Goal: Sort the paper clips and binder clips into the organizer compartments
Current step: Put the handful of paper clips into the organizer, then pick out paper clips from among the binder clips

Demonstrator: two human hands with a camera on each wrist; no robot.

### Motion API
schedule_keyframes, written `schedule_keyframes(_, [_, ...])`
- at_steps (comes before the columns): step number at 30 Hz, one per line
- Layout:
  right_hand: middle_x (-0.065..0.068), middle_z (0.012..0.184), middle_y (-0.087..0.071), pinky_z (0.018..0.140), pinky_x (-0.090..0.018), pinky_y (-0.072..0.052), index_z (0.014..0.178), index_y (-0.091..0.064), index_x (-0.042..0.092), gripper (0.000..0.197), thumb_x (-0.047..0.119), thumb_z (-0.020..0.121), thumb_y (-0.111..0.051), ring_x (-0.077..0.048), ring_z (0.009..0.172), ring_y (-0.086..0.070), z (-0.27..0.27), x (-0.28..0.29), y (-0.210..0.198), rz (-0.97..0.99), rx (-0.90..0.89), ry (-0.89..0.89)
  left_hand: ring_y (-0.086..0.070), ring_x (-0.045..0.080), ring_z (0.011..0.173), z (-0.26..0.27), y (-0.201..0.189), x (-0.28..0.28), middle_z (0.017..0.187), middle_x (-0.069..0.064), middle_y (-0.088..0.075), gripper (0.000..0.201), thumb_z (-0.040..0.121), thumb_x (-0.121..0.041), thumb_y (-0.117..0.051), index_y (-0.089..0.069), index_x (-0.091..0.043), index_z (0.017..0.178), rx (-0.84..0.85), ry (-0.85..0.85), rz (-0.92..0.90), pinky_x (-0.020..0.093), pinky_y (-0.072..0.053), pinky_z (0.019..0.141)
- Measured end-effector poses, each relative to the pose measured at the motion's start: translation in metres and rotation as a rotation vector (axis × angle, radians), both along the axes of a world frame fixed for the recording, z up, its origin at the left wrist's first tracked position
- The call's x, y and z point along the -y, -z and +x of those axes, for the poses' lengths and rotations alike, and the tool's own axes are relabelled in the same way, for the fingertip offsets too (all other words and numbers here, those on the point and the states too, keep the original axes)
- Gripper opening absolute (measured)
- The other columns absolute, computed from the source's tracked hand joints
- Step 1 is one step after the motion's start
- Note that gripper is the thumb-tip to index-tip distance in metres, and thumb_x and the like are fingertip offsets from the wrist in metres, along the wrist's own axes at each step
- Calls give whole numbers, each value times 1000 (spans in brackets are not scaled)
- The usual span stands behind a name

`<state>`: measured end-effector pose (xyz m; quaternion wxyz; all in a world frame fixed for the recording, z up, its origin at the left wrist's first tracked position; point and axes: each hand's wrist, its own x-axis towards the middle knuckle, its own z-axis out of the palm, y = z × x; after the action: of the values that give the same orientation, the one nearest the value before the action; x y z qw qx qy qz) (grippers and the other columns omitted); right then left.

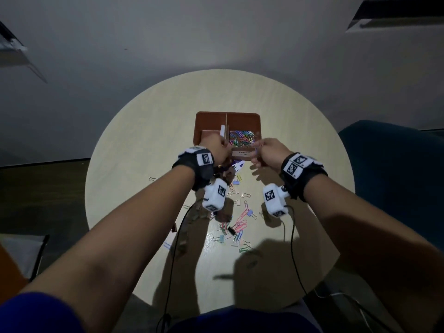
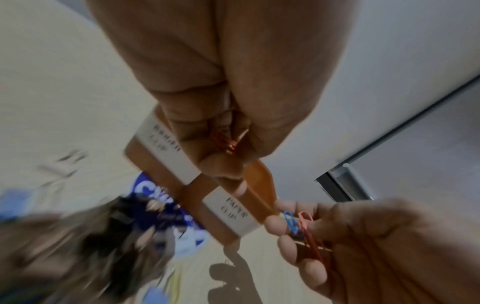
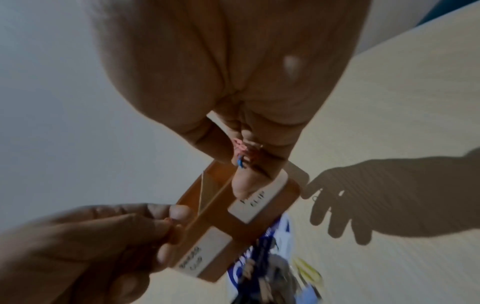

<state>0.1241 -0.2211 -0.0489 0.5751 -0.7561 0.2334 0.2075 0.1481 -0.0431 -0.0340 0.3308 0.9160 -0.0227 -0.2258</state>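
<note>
A brown organizer (image 1: 242, 117) stands on the round table; its right compartment holds several coloured paper clips (image 1: 241, 138). White labels on its front wall read binder clip (image 2: 166, 144) and paper clip (image 2: 233, 214). My left hand (image 1: 222, 145) hovers at the left compartment's front edge, pinching copper-coloured clips (image 2: 226, 142). Above the paper clip side, my right hand (image 1: 258, 150) pinches a blue and a pink-red paper clip (image 2: 298, 224), also seen as paper clips (image 3: 240, 150) in the right wrist view. The left compartment's contents are mostly hidden.
Several loose paper clips and binder clips (image 1: 235, 224) lie scattered on the table (image 1: 144, 164) between my forearms. A blue and white packet (image 1: 237, 165) lies just in front of the organizer. A teal chair (image 1: 394, 176) stands at the right. Camera cables hang over the near edge.
</note>
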Motion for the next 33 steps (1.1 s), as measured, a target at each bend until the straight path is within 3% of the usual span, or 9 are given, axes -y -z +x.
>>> schedule_keyframes(3, [-9, 89, -67, 63, -32, -55, 130, -47, 8, 39, -3, 92, -45, -19, 68, -63, 32, 2, -4, -34, 49, 24, -68, 24, 91, 30, -9, 16, 105, 6, -72, 15, 94, -24, -59, -70, -17, 101, 82, 2, 95, 31, -55, 81])
schedule_keyframes(8, [-7, 126, -63, 97, -47, -53, 131, -53, 21, 53, 20, 78, -47, -28, 109, -65, 56, 12, 9, -204, 97, -92, -58, 25, 120, 50, -11, 29, 136, 5, -59, 44, 92, -19, -61, -56, -16, 135, 116, 40, 168, 29, -46, 95])
schedule_keyframes(11, [-5, 118, -68, 91, -44, -56, 102, -62, 28, 35, 12, 74, -48, -25, 103, -67, 57, 22, 36, -193, 139, -50, -59, 24, 120, 47, -6, 26, 134, 4, -61, 43, 92, -18, -59, -56, -18, 135, 108, 37, 132, 27, -45, 95])
schedule_keyframes(13, [-8, 99, -73, 79, -39, -59, 85, -66, 25, 29, 4, 74, -49, -24, 86, -70, 41, 18, 27, -157, 181, 53, -66, 22, 107, 40, -4, 21, 119, 3, -69, 28, 91, -16, -61, -66, -19, 119, 118, 0, 53, 27, -50, 94])
schedule_keyframes(17, [-7, 76, -72, 52, -35, -57, 80, -67, 14, 30, -2, 87, -43, -21, 60, -65, -2, 5, 10, -179, 220, 100, -70, 19, 84, 14, -2, 2, 92, 1, -73, 10, 89, -15, -60, -70, -16, 88, 123, -26, -54, 34, -57, 82])
schedule_keyframes(20, [-5, 78, -72, 55, -43, -59, 82, -68, 16, 30, 2, 87, -43, -25, 63, -67, -38, -1, 18, -186, 193, 103, -63, 14, 80, -16, 4, -20, 90, -3, -70, 12, 92, -21, -59, -66, -17, 83, 120, 4, -20, 25, -49, 73])
schedule_keyframes(22, [-2, 78, -72, 58, -37, -59, 80, -68, 18, 29, 4, 87, -44, -24, 70, -70, -64, -3, 31, -251, 172, 59, -63, 14, 81, -38, 15, -34, 91, -3, -70, 11, 92, -22, -60, -68, -17, 86, 91, 19, -3, 24, -46, 71])
schedule_keyframes(27, [5, 77, -70, 63, -34, -60, 77, -66, 23, 24, 12, 84, -47, -16, 66, -67, -128, 1, 64, -497, 117, -312, -63, 10, 77, -98, 49, -72, 84, -8, -67, 14, 93, -20, -57, -67, -21, 84, -32, 104, 46, 27, -52, 71])
schedule_keyframes(33, [9, 74, -65, 64, -30, -55, 76, -66, 24, 16, 17, 78, -52, -13, 65, -61, -170, -5, 80, -529, 66, -549, -64, 10, 79, -148, 79, -128, 83, -11, -68, 14, 92, -28, -56, -66, -25, 83, -131, 110, 96, 25, -49, 70])
